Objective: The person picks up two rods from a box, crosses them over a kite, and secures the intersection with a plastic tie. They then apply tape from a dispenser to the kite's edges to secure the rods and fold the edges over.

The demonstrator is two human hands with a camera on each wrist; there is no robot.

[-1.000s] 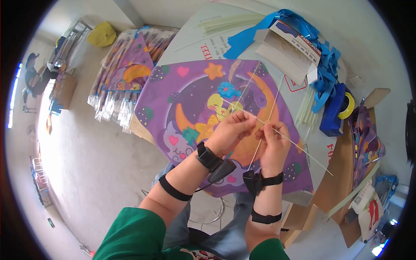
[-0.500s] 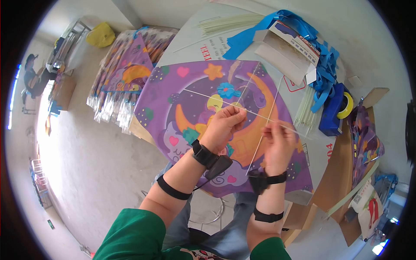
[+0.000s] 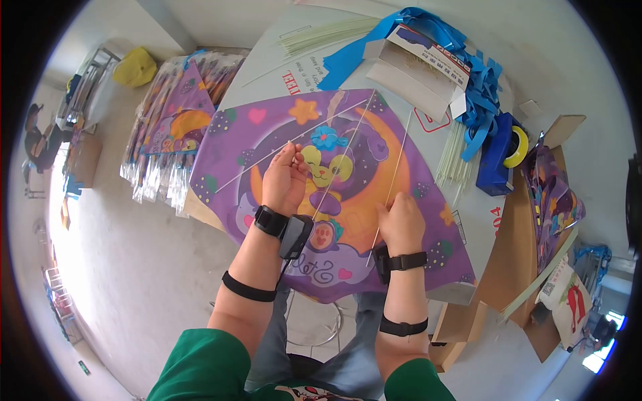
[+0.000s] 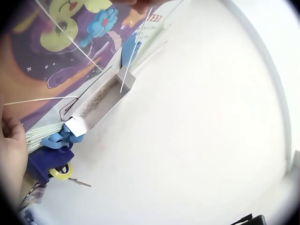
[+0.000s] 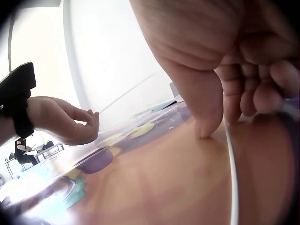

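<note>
A purple kite sheet (image 3: 221, 144) printed with a cartoon animal and an orange moon lies spread over the table. My left hand (image 3: 285, 180) pinches a thin white rod (image 3: 244, 168) between thumb and fingertips, raised above the sheet in the right wrist view and slanting across its upper left. My right hand (image 3: 401, 224) is down on the sheet, its thumb and curled fingers on either side of a second white rod (image 5: 232, 183), which lies along the sheet's right part. A third rod (image 3: 348, 144) runs down the sheet's middle from its top corner.
Beyond the sheet are an opened white box (image 3: 418, 80), blue ribbon (image 3: 478, 107), bundles of pale rods (image 3: 328, 35) and a blue tape dispenser (image 3: 495, 164). Packed kites (image 3: 157, 127) are piled at left; a cardboard box (image 3: 515, 234) stands at right.
The rod formerly between both hands has swung leftward with my left hand, tilting the other way. My right hand has let go of it and lowered to the rod on the sheet.
</note>
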